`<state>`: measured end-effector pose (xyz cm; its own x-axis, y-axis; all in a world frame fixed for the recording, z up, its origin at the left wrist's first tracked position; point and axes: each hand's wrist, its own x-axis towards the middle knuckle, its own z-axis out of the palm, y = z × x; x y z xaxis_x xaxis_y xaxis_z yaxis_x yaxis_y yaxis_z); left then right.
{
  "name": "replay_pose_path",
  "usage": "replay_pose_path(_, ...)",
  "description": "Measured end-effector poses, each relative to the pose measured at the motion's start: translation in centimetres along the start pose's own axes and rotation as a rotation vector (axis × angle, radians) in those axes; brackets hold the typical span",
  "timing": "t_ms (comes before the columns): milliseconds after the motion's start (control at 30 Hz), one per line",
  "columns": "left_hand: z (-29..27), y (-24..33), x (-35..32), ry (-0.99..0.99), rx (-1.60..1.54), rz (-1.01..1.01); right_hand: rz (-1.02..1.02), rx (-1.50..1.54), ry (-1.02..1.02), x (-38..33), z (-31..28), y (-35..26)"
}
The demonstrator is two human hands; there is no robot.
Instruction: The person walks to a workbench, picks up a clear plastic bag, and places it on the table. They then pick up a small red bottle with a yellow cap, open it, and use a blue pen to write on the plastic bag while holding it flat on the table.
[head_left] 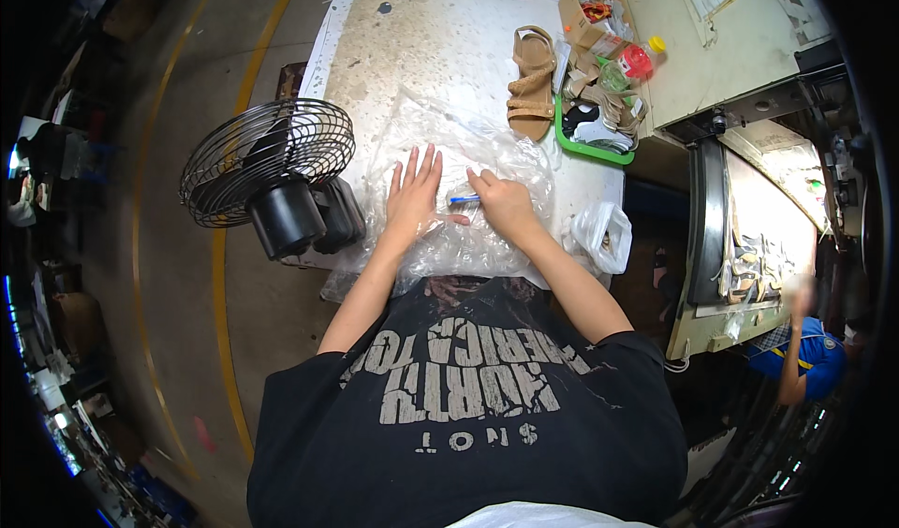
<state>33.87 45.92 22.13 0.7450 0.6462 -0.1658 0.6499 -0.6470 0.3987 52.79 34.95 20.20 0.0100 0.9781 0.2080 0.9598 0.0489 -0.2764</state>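
Left hand [415, 198] lies spread on clear plastic [524, 166]; right hand [508, 210] grips a blue pen [463, 199].

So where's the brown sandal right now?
In the head view, the brown sandal lies on the white table, toward the upper right, beyond the right hand and just left of the green tray.
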Motion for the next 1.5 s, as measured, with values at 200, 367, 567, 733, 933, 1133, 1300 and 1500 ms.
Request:
replay_pose_path(200, 7.0, -4.5, 1.1, 0.451, 0.901, 0.144, -0.137, 0.124, -0.043, -0.2, 0.0, -2.7)
replay_pose_path(367, -0.7, 0.3, 0.0, -0.049, 0.02, 0.004, 0.02, 0.054, -0.028, 0.7, 0.0, -0.1)
replay_pose_path(567, 1.5, -2.0, -1.0, 0.232, -0.177, 0.096, -0.145, 0.15, -0.06, 1.2, -0.7, -2.9)
replay_pose_path(733, 2.8, -2.5, -1.8, 0.111, 0.091, -0.108, -0.144, 0.077, -0.122, 1.4, -0.2, -1.8)
replay_pose_path(933, 1.1, -1.3, -1.9, 0.093, 0.003, -0.107, 0.035, 0.059, -0.068, 3.6, -0.1, -0.3)
replay_pose_path(1133, 4.5, -3.9, -1.4, 0.234, 0.275, -0.027, -0.212, 0.098, -0.15, 2.4, 0.6, -2.8)
replay_pose_path(1300, 1.0, -1.4, -1.6, 0.036, 0.046, -0.142, 0.02, -0.004, -0.04, 5.1, 0.7, 0.9)
replay_pose_path(1500, 6.6, -5.1, -1.0, 0.421, 0.584, -0.007, -0.266, 0.147, -0.301, 4.2, 0.2, -4.0)
